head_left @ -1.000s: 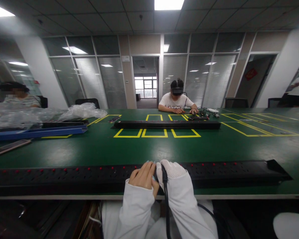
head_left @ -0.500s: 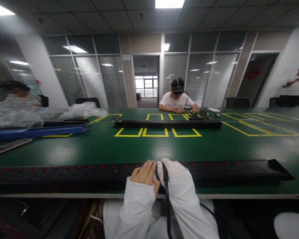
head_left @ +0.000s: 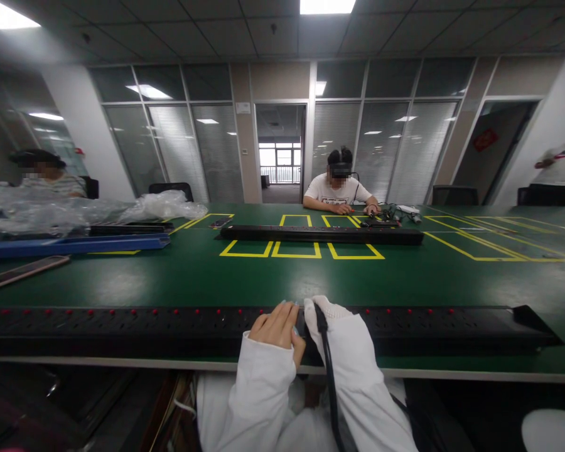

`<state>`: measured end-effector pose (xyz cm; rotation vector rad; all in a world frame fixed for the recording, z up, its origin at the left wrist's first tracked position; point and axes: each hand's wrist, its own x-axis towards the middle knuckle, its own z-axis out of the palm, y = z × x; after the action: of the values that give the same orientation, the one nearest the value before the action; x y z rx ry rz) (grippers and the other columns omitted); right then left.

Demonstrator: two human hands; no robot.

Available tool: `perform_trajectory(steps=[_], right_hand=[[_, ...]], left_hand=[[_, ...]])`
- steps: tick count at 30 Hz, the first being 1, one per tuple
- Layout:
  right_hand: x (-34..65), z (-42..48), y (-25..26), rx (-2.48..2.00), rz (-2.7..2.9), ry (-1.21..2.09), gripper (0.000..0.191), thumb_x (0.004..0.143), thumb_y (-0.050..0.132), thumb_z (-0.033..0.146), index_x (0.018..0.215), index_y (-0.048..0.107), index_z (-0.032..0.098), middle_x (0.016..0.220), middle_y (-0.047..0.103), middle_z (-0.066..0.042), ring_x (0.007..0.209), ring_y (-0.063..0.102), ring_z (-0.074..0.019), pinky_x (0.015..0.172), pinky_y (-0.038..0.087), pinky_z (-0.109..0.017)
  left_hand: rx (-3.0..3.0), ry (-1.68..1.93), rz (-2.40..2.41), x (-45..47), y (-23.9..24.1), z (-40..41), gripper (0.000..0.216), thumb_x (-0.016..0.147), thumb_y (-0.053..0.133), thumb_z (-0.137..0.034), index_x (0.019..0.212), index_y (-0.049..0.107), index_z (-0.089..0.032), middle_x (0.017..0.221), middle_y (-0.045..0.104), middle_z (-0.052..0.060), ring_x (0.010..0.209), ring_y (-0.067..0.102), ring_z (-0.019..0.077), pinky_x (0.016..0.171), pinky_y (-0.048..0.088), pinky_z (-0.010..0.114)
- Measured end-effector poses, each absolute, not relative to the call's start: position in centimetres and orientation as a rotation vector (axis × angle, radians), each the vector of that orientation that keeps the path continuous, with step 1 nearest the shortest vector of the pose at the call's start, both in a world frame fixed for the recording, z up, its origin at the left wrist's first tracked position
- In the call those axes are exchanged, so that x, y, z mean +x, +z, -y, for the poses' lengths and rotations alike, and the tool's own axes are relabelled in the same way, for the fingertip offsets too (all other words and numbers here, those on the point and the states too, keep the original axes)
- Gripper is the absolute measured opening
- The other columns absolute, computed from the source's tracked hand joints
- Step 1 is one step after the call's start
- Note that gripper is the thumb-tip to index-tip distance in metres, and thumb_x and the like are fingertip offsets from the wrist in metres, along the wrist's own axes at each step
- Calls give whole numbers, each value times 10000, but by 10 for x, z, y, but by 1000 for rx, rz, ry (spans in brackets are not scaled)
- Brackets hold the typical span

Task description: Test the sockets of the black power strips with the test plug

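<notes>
A long black power strip (head_left: 160, 329) with a row of sockets and red buttons lies along the near edge of the green table. My left hand (head_left: 275, 326), bare, is wrapped over the strip near its middle, fingers together across the top and thumb on the near side. Just to its right, my right hand (head_left: 327, 314) in a white dotted glove is closed round the end of a black power cord (head_left: 329, 370). The cord's thick ribbed sleeve shows at the glove and its length hangs down over my lap. Whatever plug the cord ends in is hidden by my fingers.
A second black power strip (head_left: 320, 235) lies farther across the table (head_left: 193, 282). At left are a phone (head_left: 26, 273), a blue rail (head_left: 75, 245) and clear plastic wrap (head_left: 66, 210). Opposite sits a co-worker (head_left: 336, 188) beside several cables (head_left: 400, 215).
My right hand has tilted slightly, and the cord's ribbed sleeve now leans to the right. My left hand stays on the strip. The whole view has shifted a little.
</notes>
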<state>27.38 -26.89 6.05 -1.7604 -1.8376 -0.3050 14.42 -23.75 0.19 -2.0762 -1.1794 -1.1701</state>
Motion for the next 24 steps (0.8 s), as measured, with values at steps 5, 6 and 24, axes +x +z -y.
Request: perform_trajectory(steps=[5, 6, 24], right_hand=[[278, 264, 62, -1713, 1775, -225, 345, 879, 443, 440, 1003, 592, 154, 913, 621, -29, 794, 582, -87, 751, 484, -275], [279, 265, 62, -1700, 1756, -208, 340, 879, 445, 435, 1007, 591, 155, 923, 620, -31, 803, 582, -87, 757, 485, -278], [317, 279, 69, -1572, 1501, 74, 381, 910, 362, 446, 1020, 578, 151, 857, 606, -17, 679, 553, -54, 624, 482, -206]], left_hand=[[-2060, -1175, 1180, 145, 0, 237, 459, 725, 411, -131, 1152, 576, -161, 1129, 651, 63, 1023, 602, 203, 795, 392, 337], [-2058, -1187, 1181, 145, 0, 237, 466, 718, 412, -132, 1154, 576, -159, 1123, 654, 65, 1023, 602, 206, 799, 391, 340], [-2055, -1208, 1289, 152, 3, 239, 442, 744, 426, -169, 1160, 573, -188, 1118, 657, 65, 1017, 597, 222, 796, 376, 365]])
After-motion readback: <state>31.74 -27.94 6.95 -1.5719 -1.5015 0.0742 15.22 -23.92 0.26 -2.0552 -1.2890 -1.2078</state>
